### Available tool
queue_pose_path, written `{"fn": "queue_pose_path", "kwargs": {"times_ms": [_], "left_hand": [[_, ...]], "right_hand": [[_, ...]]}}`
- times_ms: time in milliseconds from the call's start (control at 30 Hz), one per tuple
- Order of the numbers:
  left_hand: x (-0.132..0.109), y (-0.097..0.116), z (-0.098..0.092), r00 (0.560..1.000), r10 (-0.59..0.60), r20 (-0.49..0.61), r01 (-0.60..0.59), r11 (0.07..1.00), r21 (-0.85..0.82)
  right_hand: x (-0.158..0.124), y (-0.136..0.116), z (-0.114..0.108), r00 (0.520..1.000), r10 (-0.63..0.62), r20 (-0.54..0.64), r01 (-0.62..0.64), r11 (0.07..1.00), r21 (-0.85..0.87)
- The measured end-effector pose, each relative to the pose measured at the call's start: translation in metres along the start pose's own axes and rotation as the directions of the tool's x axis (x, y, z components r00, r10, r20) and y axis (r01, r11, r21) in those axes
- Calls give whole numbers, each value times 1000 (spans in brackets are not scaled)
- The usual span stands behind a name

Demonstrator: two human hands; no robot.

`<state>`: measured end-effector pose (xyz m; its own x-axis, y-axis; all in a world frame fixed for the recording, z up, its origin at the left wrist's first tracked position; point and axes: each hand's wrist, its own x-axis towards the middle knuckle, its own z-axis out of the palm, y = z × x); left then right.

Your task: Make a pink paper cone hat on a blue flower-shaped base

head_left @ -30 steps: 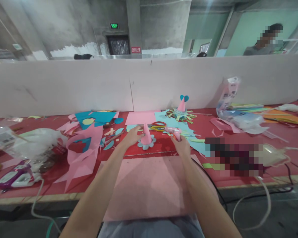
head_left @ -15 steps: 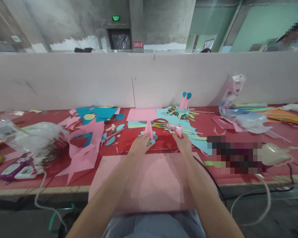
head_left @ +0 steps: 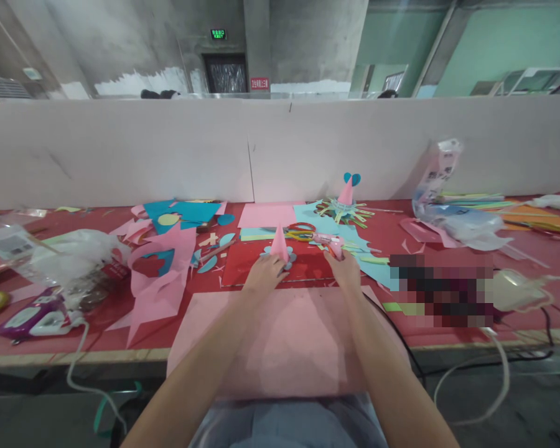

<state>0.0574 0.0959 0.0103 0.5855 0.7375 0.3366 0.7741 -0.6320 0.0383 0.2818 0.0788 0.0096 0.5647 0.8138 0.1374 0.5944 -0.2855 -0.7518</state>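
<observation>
A pink paper cone [head_left: 279,241] with blue scalloped paper around its foot stands on a bright red board [head_left: 236,264]. My left hand [head_left: 264,272] is at the near side of that foot, its fingers curled against the blue paper and partly hiding it. In my right hand [head_left: 345,270] is a pink glue gun [head_left: 329,239], its nozzle end pointing left toward the cone. Scissors with yellow and red handles [head_left: 301,233] lie just behind, close to the glue gun. A large pink sheet [head_left: 284,336] extends beneath my forearms.
Cut pink paper [head_left: 161,298] and a blue sheet [head_left: 191,214] lie left. Further left are a plastic bag [head_left: 81,255] and a purple-white glue gun [head_left: 37,317]. A finished-looking cone with fringe [head_left: 346,193] stands back right, near a plastic package [head_left: 441,174]. A white partition [head_left: 168,149] borders the table.
My left hand's fingers have shifted slightly at the cone's foot. My right hand and the glue gun hold almost still. A person at the upper right has left the view.
</observation>
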Motion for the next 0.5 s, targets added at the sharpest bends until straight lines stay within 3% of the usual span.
{"fn": "queue_pose_path", "kwargs": {"times_ms": [267, 500], "left_hand": [[2, 3, 0, 1000, 1, 2, -1, 1000, -4], [-2, -7, -3, 1000, -15, 4, 14, 999, 39]], "right_hand": [[-1, -1, -1, 1000, 0, 3, 0, 1000, -8], [-1, -2, -2, 1000, 4, 2, -4, 1000, -14]]}}
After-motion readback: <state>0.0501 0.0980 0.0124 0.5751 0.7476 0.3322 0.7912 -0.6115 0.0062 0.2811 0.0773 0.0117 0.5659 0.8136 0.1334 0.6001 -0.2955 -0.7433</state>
